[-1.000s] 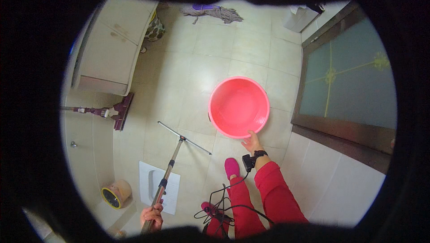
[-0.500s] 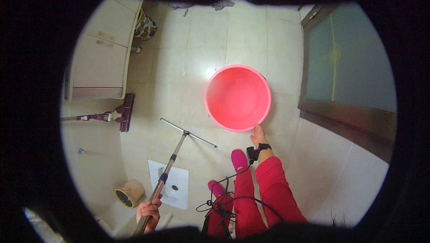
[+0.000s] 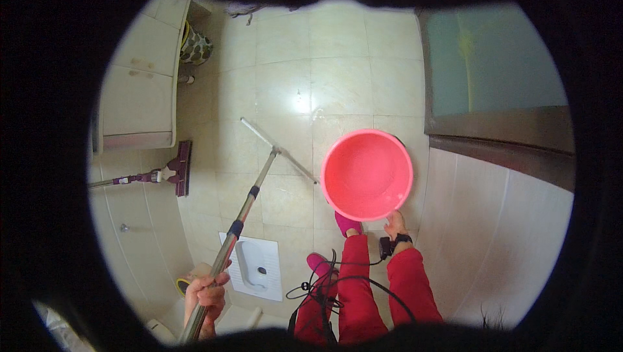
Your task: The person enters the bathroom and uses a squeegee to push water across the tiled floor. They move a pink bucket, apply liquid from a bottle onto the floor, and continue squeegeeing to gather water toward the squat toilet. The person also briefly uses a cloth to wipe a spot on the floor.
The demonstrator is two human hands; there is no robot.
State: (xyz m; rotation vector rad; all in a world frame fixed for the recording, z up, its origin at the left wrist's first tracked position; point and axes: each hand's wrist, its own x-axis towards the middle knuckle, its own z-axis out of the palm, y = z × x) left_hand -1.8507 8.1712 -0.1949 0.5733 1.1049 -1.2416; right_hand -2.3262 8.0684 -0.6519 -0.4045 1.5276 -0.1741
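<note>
My left hand point(image 3: 207, 292) is wrapped round the metal pole of a floor squeegee point(image 3: 254, 191). Its long thin blade lies across the tiles, the right end close by a round pink plastic bucket point(image 3: 367, 174). With my right hand point(image 3: 395, 225) I grip the bucket's near rim; the fingertips are partly hidden under it. I see only the bare pink inside of the bucket. A black device on a cable point(image 3: 388, 247) is strapped to my right wrist. My pink shoe point(image 3: 348, 223) is partly behind the bucket.
A white squat toilet point(image 3: 258, 267) is set in the floor near the squeegee pole. To the left are a purple mop point(image 3: 183, 169), a white cabinet point(image 3: 137, 102) and a patterned bin point(image 3: 196, 47). On the right stands a dark-framed glass door point(image 3: 500, 69). Black cables point(image 3: 324, 280) hang by my legs.
The pink bucket has come nearer to me and to the right, with my right hand still at its rim. The squeegee's blade has moved farther away along the floor.
</note>
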